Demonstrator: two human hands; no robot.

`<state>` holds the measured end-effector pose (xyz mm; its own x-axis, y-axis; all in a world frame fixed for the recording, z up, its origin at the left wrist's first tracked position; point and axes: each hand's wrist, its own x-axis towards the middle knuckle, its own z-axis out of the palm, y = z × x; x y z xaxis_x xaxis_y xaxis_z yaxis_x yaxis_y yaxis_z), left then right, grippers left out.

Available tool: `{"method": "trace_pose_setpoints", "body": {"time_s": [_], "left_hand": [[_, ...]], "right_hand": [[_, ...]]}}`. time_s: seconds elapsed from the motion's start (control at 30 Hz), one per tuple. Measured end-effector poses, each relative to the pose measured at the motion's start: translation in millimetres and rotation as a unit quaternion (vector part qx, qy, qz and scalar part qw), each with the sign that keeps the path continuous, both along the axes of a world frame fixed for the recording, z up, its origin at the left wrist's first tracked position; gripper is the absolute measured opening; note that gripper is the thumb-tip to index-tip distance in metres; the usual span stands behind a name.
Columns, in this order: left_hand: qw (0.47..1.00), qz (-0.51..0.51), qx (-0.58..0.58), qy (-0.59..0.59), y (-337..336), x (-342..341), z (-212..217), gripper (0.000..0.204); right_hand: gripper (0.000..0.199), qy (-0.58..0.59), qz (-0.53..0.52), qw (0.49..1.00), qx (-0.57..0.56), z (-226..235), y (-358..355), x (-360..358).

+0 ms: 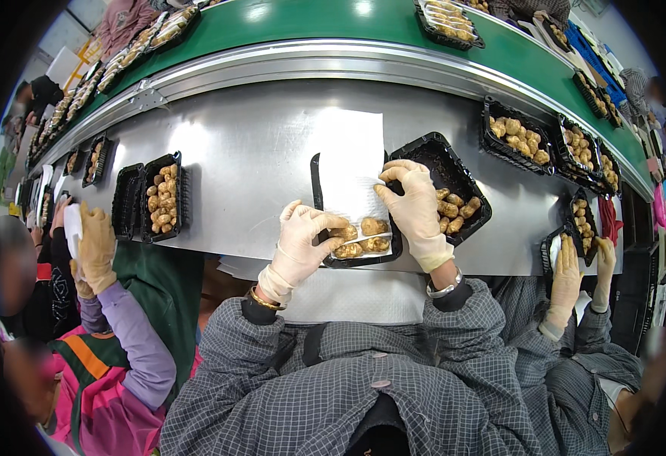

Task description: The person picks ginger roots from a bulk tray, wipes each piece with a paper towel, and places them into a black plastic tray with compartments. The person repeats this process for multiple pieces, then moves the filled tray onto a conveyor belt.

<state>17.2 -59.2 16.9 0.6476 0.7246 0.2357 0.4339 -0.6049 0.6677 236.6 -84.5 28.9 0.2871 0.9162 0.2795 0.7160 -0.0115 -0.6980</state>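
Right in front of me is a black plastic tray (338, 264) lined with a white paper sheet (352, 144). In its near end lie several plump brown pieces (374, 226) that look like mushrooms, in two rows with a fold of paper between them. My left hand (295, 247), in a pale glove, closes thumb and fingers around a mushroom at the left of the far row. With its thumb and forefinger, my gloved right hand (416, 209) pinches the right edge of the sheet. Beside it, a second black tray (466, 178) holds loose mushrooms (454, 210) at its near end.
Filled black trays stand on the steel table (249, 152) at left (163, 199) and right (519, 137). Beyond runs a green conveyor belt (310, 23) carrying packed trays (448, 23). Co-workers' gloved hands work close by, left (97, 247) and right (567, 281).
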Motion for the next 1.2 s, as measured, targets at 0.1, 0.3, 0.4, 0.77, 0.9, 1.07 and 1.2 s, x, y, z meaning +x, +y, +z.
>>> {"method": "trace_pose_setpoints", "body": {"time_s": [0.1, 0.3, 0.4, 0.77, 0.9, 1.07, 1.2], "left_hand": [[1.0, 0.005, 0.01, -0.014, -1, 0, 0, 0.026], [0.994, 0.052, 0.035, -0.087, -6, 4, -17, 0.024], [0.988, 0.099, 0.048, -0.109, -13, 9, -21, 0.033], [0.969, 0.162, -0.053, -0.18, -25, 12, -36, 0.075], [0.974, 0.154, -0.003, -0.166, -25, 9, -38, 0.044], [0.982, 0.135, 0.099, -0.083, -25, 9, -34, 0.026], [0.976, 0.154, 0.142, -0.062, -30, 15, -32, 0.025]], "right_hand": [[0.024, 0.153, -0.005, 0.984, -0.09, 9, -10, -10], [0.028, 0.252, 0.039, 0.958, -0.13, -9, -34, -15], [0.024, 0.336, 0.038, 0.936, -0.1, -16, -38, -23], [0.026, 0.448, 0.012, 0.89, -0.082, -2, -41, -31], [0.032, 0.438, -0.061, 0.896, -0.04, 3, -35, -41], [0.026, 0.256, -0.067, 0.963, -0.043, -12, -40, -41], [0.016, 0.027, -0.008, 0.999, 0.041, -19, -42, -43]]}}
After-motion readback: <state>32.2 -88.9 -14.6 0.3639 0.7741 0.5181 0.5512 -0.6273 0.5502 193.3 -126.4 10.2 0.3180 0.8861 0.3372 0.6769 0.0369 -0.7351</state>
